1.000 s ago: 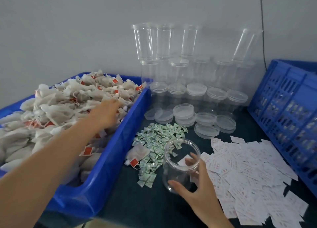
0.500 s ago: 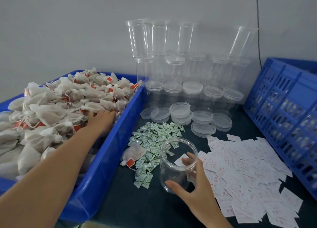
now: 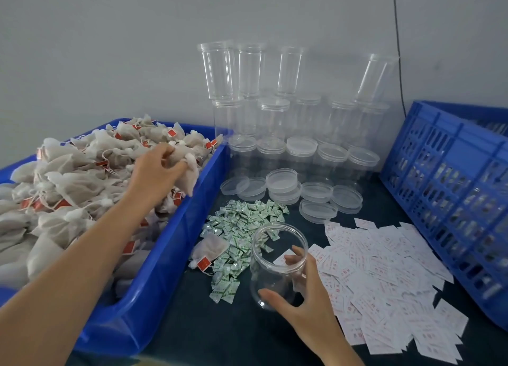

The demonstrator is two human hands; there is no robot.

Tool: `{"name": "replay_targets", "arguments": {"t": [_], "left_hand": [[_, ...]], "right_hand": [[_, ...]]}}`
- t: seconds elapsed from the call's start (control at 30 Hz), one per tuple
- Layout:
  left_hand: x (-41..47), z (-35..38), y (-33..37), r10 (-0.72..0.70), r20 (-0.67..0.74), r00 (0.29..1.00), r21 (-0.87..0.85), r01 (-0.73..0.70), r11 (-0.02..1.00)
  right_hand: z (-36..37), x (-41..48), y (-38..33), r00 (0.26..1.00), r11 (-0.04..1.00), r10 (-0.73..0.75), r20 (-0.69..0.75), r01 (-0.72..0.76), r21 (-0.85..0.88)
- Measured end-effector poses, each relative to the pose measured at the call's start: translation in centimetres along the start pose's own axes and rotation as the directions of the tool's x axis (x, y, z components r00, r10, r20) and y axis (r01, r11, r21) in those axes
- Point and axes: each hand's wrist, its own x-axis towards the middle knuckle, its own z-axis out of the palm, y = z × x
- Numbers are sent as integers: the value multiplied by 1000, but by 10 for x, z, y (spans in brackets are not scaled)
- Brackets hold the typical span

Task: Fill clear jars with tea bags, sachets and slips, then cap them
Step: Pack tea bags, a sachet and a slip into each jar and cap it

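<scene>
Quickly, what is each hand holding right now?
Left hand: closed, gripping tea bags.
Right hand: closed around the clear jar.

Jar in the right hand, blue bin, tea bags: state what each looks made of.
Jar: likely clear plastic, glossy; paper slips show through it, and its rim glints. Blue bin: seemingly moulded plastic, smooth with a soft sheen. Tea bags: apparently thin off-white mesh or filter paper, matte and crumpled, with strings and red tags.
</scene>
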Motion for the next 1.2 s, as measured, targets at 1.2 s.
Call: {"name": "replay_targets", "arguments": {"t": [1.2], "left_hand": [[-73, 35, 101, -3, 681, 732, -505, 472, 723]], "right_hand": [[-1, 1, 7, 999, 999, -31, 10, 31, 27]]}}
